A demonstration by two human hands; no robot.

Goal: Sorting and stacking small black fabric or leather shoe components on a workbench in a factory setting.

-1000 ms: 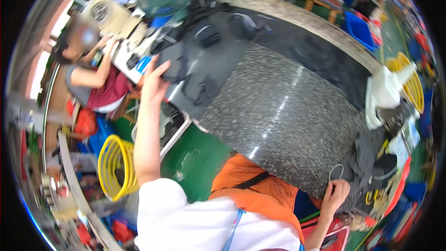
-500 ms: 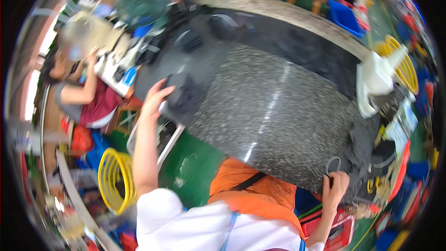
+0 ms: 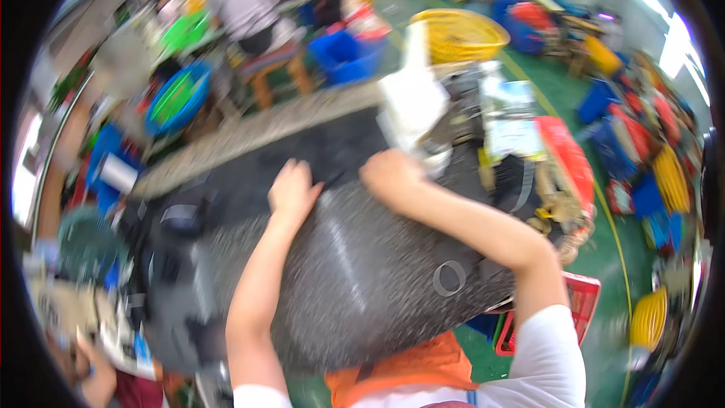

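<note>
Nearest, at 6 o'clock: orange vest front (image 3: 400,370) and white sleeves, both forearms running up from the lower edge onto the speckled grey table (image 3: 355,272). Small dark ring (image 3: 450,278) lying flat on the table just beside the right forearm, about 4 o'clock from centre, untouched. Further up, left hand (image 3: 293,190) at roughly 11 o'clock from centre, palm down, fingers spread and flat, released, resting at the near edge of the black fabric sheet (image 3: 302,159). Right hand (image 3: 390,172) just at 3 o'clock of the left, close but apart, curled over with knuckles up; fingertips hidden under the hand, so grasp on fabric or on something beneath cannot be told. Black fabric sheet spread across the far half of the table, long axis running 8 o'clock to 2 o'clock, lying straight ahead of both sets of fingers at 12 o'clock; both hands about equally near, left one plainly touching. Pile of dark grey bags (image 3: 170,257) at 9 o'clock of the left hand, well apart. White bundle (image 3: 411,102) just past the right hand at 1 o'clock, near. Red crate (image 3: 570,159) at 3 o'clock. Beyond the table's far edge: blue bins (image 3: 343,57), yellow basket (image 3: 457,34), a seated person (image 3: 245,0) at 11 o'clock. Heavy motion blur, fine detail unreadable.
</note>
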